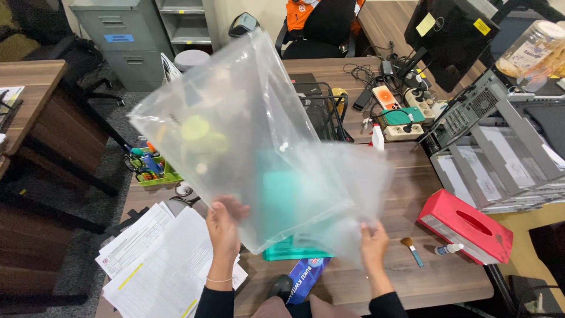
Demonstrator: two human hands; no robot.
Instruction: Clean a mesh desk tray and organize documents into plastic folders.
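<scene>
Over wood desk [412, 194] w/ papers [165, 259], both hands [223, 227] lift clear bag [247, 135].
</scene>
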